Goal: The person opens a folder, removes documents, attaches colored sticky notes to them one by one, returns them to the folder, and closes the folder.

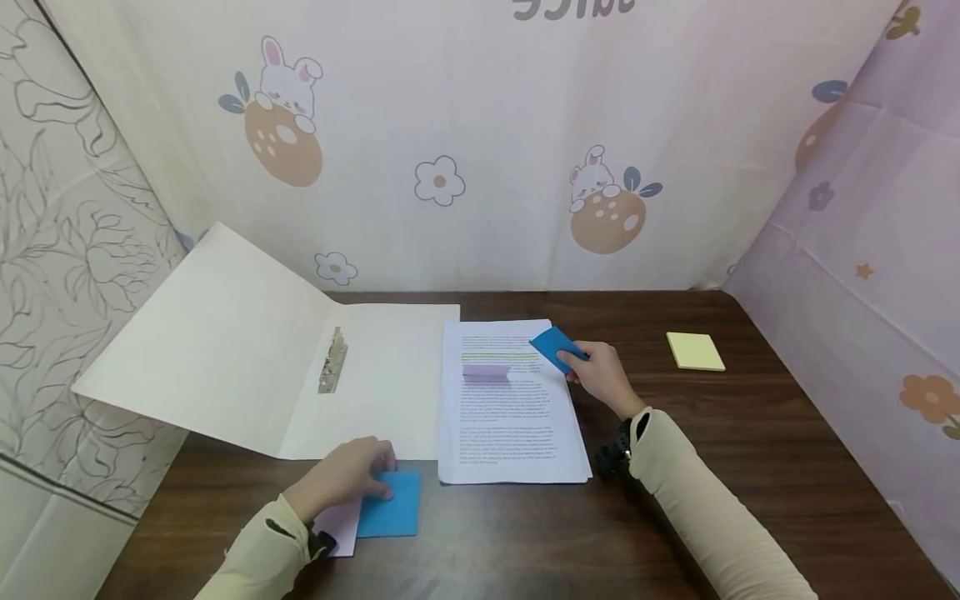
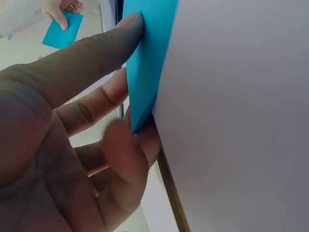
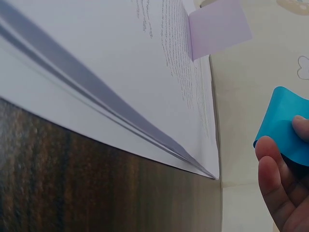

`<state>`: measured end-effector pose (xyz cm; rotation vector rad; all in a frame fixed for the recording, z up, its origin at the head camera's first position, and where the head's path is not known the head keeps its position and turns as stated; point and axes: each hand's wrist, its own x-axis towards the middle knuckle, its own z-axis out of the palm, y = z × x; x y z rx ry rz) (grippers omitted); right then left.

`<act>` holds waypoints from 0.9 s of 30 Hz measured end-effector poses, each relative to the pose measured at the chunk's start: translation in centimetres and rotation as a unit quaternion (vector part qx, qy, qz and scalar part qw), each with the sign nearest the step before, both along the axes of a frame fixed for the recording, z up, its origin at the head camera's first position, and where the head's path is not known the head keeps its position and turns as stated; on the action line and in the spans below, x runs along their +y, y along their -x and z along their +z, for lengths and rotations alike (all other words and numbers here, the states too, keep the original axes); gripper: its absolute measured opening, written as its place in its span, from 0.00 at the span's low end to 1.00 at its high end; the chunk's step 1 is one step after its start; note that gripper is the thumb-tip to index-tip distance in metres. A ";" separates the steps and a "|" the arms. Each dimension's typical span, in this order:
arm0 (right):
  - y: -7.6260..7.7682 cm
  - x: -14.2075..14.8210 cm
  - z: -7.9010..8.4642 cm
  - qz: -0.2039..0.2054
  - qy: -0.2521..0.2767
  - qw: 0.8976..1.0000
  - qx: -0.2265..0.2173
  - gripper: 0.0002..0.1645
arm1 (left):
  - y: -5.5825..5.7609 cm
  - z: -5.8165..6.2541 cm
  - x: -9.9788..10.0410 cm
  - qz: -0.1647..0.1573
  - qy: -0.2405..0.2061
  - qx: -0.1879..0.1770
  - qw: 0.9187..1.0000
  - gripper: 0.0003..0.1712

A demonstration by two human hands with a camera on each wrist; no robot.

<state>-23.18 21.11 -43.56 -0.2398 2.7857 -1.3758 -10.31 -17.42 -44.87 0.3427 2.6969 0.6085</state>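
Note:
Between thumb and fingers, my right hand (image 1: pixel 604 379) pinches a blue sticky note (image 1: pixel 553 343) above the upper right edge of a stack of printed sheets (image 1: pixel 510 454). The note bends slightly in the right wrist view. A purple sticky note (image 1: pixel 486 373) is stuck on the top sheet below green highlighted lines, its free part standing up. My left hand (image 1: pixel 347 477) grips the upper left of a blue sticky note pad (image 1: pixel 392 515), thumb on its face and other fingers curled at its edge. Partly beneath that hand lies a purple pad (image 1: pixel 343 527).
An open white binder (image 1: pixel 382 375) with a metal clip (image 1: pixel 333 362) lies left of the sheets, its cover raised toward the left wall. A yellow sticky note pad (image 1: pixel 695 351) lies at the right on the dark wooden table (image 1: pixel 720 467). Patterned curtains (image 1: pixel 510 225) border the back.

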 end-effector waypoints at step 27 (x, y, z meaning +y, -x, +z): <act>-0.1 0.1 0.0 0.001 -0.006 1.000 -0.002 0.15 | 0.9 0.9 -1.5 0.074 -0.045 0.033 0.996 0.06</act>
